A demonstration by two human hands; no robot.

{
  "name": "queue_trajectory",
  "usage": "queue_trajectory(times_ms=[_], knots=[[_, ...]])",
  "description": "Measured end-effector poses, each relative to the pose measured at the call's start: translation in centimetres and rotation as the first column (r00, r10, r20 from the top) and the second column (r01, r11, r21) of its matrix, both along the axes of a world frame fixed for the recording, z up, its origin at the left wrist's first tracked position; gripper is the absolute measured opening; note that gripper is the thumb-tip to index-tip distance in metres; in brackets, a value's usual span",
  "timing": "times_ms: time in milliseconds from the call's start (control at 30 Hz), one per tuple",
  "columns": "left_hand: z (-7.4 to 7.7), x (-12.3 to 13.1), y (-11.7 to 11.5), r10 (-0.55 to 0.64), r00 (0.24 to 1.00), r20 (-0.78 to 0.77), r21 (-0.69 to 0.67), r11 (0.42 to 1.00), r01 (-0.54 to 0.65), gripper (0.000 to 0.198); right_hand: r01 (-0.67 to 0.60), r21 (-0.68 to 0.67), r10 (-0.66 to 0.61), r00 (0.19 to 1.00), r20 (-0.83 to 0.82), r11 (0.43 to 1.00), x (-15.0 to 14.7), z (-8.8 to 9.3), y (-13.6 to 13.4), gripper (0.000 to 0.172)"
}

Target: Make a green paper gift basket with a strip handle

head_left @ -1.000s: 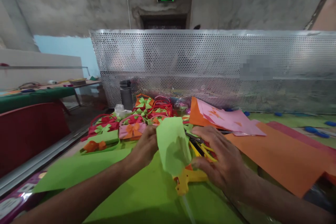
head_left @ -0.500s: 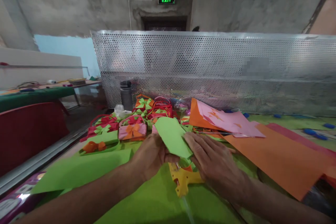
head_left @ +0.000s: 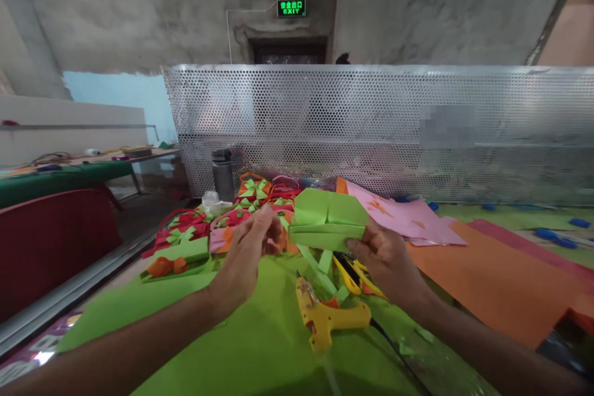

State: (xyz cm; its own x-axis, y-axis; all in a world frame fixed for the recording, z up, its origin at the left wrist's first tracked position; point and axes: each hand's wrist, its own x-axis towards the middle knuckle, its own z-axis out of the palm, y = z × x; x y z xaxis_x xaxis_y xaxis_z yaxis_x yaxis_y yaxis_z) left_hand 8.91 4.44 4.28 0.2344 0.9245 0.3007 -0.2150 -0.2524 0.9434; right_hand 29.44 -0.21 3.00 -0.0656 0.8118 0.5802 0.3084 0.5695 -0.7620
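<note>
My right hand [head_left: 387, 260] pinches the right end of a folded light-green paper or foam-sheet piece [head_left: 327, 223], shaped like a small box or bag. The piece is held up above the table, its creased front and a flap showing. My left hand [head_left: 248, 250] is raised just left of it, fingers loosely bent and apart from the piece, with nothing seen in them. Below, a yellow hot glue gun [head_left: 320, 315] lies on the green surface, a glue stick coming out of its back end. Yellow-handled scissors or cutters [head_left: 350, 275] and green strips [head_left: 320, 269] lie beside it.
Small finished bags with bows [head_left: 185, 229] crowd the left and back, near a grey bottle [head_left: 223, 173]. Orange sheets [head_left: 492, 278] and pink sheets [head_left: 399, 210] cover the right. A perforated metal panel [head_left: 297, 111] stands behind. The gun's cord [head_left: 394, 346] trails right.
The green piece has been turned so its folded front shows, and it is raised a little. My left hand has come off it to the left. The glue gun is now uncovered.
</note>
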Motion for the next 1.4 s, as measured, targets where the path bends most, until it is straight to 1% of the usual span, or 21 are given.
queue_trajectory(times_ms=[67, 167, 200, 267, 333, 433, 533, 633, 733, 800, 867, 967, 1133, 1200, 1267, 1300, 1333, 1400], knots=[[-0.6, -0.4, 0.2, -0.060, 0.998, 0.037, 0.003, 0.998, 0.060, 0.031, -0.112, -0.059, 0.106, 0.989, -0.103, 0.992, -0.3, -0.2, 0.1, 0.032], [-1.9, -0.8, 0.0, -0.233, 0.969, 0.079, -0.078, 0.968, 0.239, 0.044, -0.248, -0.140, 0.215, 0.953, -0.214, 0.959, -0.8, -0.8, 0.1, 0.030], [-2.2, -0.8, -0.2, -0.272, 0.958, 0.092, -0.107, 0.954, 0.281, 0.045, -0.281, -0.168, 0.238, 0.942, -0.236, 0.945, -1.0, -1.0, 0.0, 0.029], [-2.8, -0.8, -0.6, -0.295, 0.947, 0.125, -0.173, 0.934, 0.314, 0.038, -0.323, -0.216, 0.261, 0.927, -0.271, 0.922, -1.5, -1.3, -0.2, 0.029], [-3.0, -0.7, -0.9, -0.270, 0.951, 0.151, -0.242, 0.922, 0.301, 0.030, -0.333, -0.256, 0.256, 0.922, -0.290, 0.908, -1.9, -1.5, -0.4, 0.029], [-3.0, -0.4, -1.1, -0.212, 0.967, 0.145, -0.325, 0.912, 0.249, 0.020, -0.323, -0.289, 0.243, 0.929, -0.281, 0.901, -2.2, -1.6, -0.6, 0.029], [-3.3, -0.2, -1.2, -0.182, 0.974, 0.132, -0.354, 0.910, 0.218, 0.014, -0.310, -0.325, 0.227, 0.936, -0.268, 0.894, -2.1, -1.8, -0.6, 0.029], [-3.9, 0.0, -1.2, -0.190, 0.976, 0.104, -0.353, 0.911, 0.215, 0.012, -0.264, -0.373, 0.166, 0.948, -0.273, 0.890, -1.8, -2.2, -0.5, 0.028], [-4.2, 0.1, -1.3, -0.200, 0.976, 0.090, -0.354, 0.909, 0.219, 0.013, -0.212, -0.411, 0.107, 0.959, -0.264, 0.887, -1.6, -2.6, -0.4, 0.028], [-4.2, 0.1, -1.5, -0.214, 0.973, 0.083, -0.377, 0.898, 0.229, 0.019, -0.204, -0.419, 0.088, 0.956, -0.280, 0.885, -1.7, -2.8, -0.4, 0.027], [-4.2, 0.1, -1.6, -0.234, 0.970, 0.068, -0.419, 0.876, 0.241, 0.026, -0.210, -0.408, 0.086, 0.950, -0.300, 0.889, -1.8, -2.9, -0.4, 0.027], [-4.3, 0.2, -1.8, -0.245, 0.967, 0.062, -0.475, 0.845, 0.245, 0.026, -0.224, -0.387, 0.106, 0.947, -0.303, 0.895, -2.0, -3.2, -0.3, 0.025], [-4.4, 0.3, -1.7, -0.167, 0.985, 0.042, -0.517, 0.840, 0.164, 0.019, -0.253, -0.415, 0.129, 0.944, -0.303, 0.874, -1.9, -3.3, -0.3, 0.023], [-4.4, 0.2, -1.7, -0.125, 0.991, 0.044, -0.541, 0.831, 0.128, 0.021, -0.263, -0.423, 0.130, 0.940, -0.316, 0.867, -1.9, -3.1, -0.3, 0.020], [-4.4, 0.2, -1.6, -0.081, 0.994, 0.076, -0.570, 0.814, 0.110, 0.025, -0.298, -0.429, 0.143, 0.923, -0.356, 0.853, -2.0, -2.9, -0.4, 0.021], [-4.4, 0.2, -1.6, -0.075, 0.992, 0.105, -0.580, 0.806, 0.123, 0.027, -0.318, -0.433, 0.148, 0.912, -0.383, 0.843, -2.0, -2.8, -0.5, 0.024], [-4.3, 0.1, -1.5, -0.096, 0.985, 0.141, -0.581, 0.798, 0.161, 0.027, -0.338, -0.441, 0.149, 0.900, -0.409, 0.832, -2.1, -2.7, -0.6, 0.027], [-4.2, 0.1, -1.5, -0.206, 0.957, 0.204, -0.556, 0.780, 0.286, 0.025, -0.367, -0.457, 0.149, 0.883, -0.446, 0.810, -2.2, -2.7, -0.7, 0.033]])
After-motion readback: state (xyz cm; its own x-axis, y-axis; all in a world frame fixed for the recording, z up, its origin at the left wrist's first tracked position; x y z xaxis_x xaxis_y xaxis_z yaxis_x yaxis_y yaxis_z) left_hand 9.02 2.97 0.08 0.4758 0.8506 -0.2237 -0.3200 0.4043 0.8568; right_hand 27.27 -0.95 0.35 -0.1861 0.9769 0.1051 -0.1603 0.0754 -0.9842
